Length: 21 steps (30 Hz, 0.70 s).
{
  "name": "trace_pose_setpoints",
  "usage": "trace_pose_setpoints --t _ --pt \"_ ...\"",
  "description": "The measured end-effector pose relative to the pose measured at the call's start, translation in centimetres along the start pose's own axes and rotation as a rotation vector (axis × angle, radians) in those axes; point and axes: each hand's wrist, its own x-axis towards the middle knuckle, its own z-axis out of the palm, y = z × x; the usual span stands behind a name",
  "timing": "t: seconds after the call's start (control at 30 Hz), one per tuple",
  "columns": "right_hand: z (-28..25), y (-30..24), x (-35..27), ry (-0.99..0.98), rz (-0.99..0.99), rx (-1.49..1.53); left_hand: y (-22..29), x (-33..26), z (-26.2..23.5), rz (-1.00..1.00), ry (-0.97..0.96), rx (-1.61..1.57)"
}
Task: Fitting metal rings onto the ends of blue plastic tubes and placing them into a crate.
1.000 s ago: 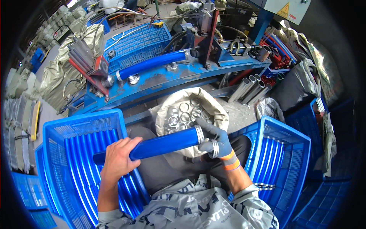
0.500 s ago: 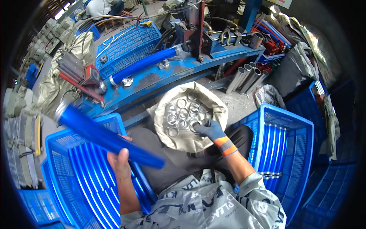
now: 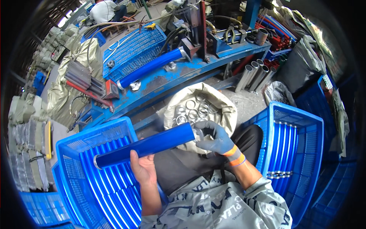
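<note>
Holding a blue tube [image 3: 146, 149] across our lap, we have our bare left hand [image 3: 142, 170] clenched around its middle from below, so the grip there is firm on the tube. Its long axis runs nearly level, tilted slightly: the left end, edged with a pale metal rim, points down-left over the left blue crate [image 3: 76, 145], which is filled with more blue tubes, while the plain right end points up-right toward the sack of metal rings [image 3: 198, 110]. Our gloved right hand [image 3: 215, 138] sits just beside that right end, over the mouth of the sack, fingers curled in a loose grip; whether they pinch a ring we cannot tell. To the right stands a second blue crate [image 3: 305, 126] holding tubes with metal ends fitted. Beyond the sack, another blue tube [image 3: 150, 68] lies along the blue machine frame [image 3: 167, 82].
</note>
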Motion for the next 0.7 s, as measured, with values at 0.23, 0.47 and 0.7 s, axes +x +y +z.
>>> trace_pose_setpoints --t 0.23,0.47,0.7 --pt "0.9 -0.4 0.3 0.010 -0.029 0.458 -0.5 -0.3 -0.3 0.025 -0.019 0.107" --pt "0.5 -0.1 0.3 -0.034 -0.015 0.316 -1.6 -0.1 -0.8 0.030 0.002 0.079" --pt "0.7 -0.3 1.8 -0.060 0.010 0.255 -2.3 0.8 -1.5 0.045 0.024 0.057"
